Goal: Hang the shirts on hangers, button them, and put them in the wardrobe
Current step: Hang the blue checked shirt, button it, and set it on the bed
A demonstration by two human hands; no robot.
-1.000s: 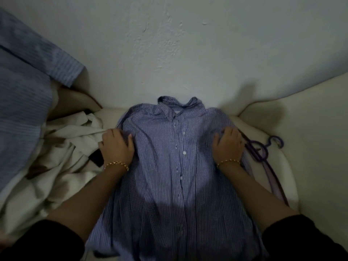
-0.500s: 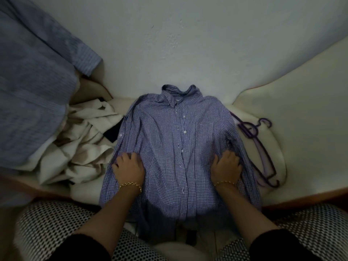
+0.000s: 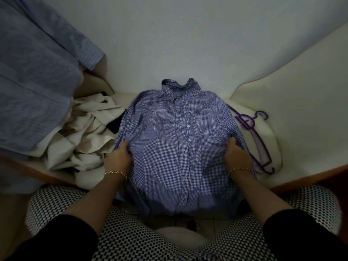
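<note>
the checked shirt is lying front-up on the cream seat. its collar is pointing away from the person toward the wall, and its hem is hanging over the seat's front edge. the left hand is gripping the shirt's left side, its fingers curling in and bunching the fabric. the right hand is doing the same on the right side, its fingers closing round a fold near the side seam. both sets of fingers are holding cloth and sitting at about the same height on the shirt. the placket, with its white buttons showing, is running straight down midway between them.

just outside the right fingers, the purple hangers are lying on the seat, their hooks pointing away from the person and one edge tucking under the shirt's right side. just outside the left fingers, a crumpled cream cloth is heaping against the shirt's left sleeve. a small dark item is showing between the two, and i cannot tell what it is. farther out beyond the left fingers, a striped shirt is draping over the seat's arm. a gold bracelet is circling the left wrist and another the right. black sleeves are covering both forearms below them.
</note>
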